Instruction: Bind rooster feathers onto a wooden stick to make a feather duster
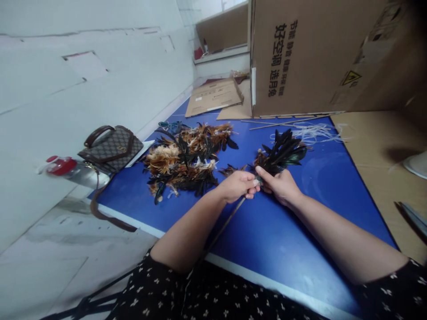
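My left hand and my right hand meet over the blue table. Both are closed on a feather duster: a bunch of dark green-black and brown feathers fanning away from me. Its thin wooden stick runs back toward my body under my left forearm. My left fingers pinch at the base of the feathers, and my right fingers wrap the same spot from the other side. A pile of loose brown, tan and black feathers lies just left of my hands.
A brown patterned handbag and a red-capped bottle sit at the table's left edge. A large cardboard box stands behind, with thin sticks and white strings before it. Flat cardboard lies farther back.
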Demonstrator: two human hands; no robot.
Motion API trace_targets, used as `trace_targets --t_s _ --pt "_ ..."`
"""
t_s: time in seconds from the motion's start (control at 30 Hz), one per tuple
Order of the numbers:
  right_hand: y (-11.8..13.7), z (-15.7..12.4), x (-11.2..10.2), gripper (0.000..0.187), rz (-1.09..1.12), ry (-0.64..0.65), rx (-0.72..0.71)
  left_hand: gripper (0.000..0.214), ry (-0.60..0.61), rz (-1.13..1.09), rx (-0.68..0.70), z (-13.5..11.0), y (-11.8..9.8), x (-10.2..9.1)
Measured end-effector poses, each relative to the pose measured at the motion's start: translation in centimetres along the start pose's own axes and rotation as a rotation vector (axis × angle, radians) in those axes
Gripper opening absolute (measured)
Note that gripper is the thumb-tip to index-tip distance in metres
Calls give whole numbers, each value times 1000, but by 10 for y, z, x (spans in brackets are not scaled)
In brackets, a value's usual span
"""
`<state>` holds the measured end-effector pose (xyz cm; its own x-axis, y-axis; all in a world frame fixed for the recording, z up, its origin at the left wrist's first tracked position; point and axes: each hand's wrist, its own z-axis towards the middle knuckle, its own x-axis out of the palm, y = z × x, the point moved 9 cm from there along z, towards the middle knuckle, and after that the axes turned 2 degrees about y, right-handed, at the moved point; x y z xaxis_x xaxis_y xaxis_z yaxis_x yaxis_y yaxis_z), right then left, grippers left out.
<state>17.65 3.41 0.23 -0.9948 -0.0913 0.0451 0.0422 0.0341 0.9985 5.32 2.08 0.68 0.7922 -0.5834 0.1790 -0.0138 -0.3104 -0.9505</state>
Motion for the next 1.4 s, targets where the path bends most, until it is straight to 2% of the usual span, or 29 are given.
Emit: trace_targets --t_s 0.17,0.33,0.5,0.8,0.97,1.13,1.4 --pt "-8 3 -3 69 69 -2 91 30 40 -53 -2 -1 -2 4" --pt "-3 6 -8 68 -3 -24 -3 31 18 -107 -37 -1 0 3" --pt "6 7 -9 65 -69 -4 -95 31 1 -57 -57 -3 1 1" --pt "11 5 -10 62 -208 -20 -161 50 -25 96 -53 -3 0 -2" --pt "11 3 -7 65 -217 7 -156 49 -37 161 -35 -2 1 -5" --pt "3 3 1 67 -118 103 -103 48 5 55 -45 -2 1 -1" --pt "5 3 -2 67 -58 106 -113 48 114 -278 -125 0 8 8"
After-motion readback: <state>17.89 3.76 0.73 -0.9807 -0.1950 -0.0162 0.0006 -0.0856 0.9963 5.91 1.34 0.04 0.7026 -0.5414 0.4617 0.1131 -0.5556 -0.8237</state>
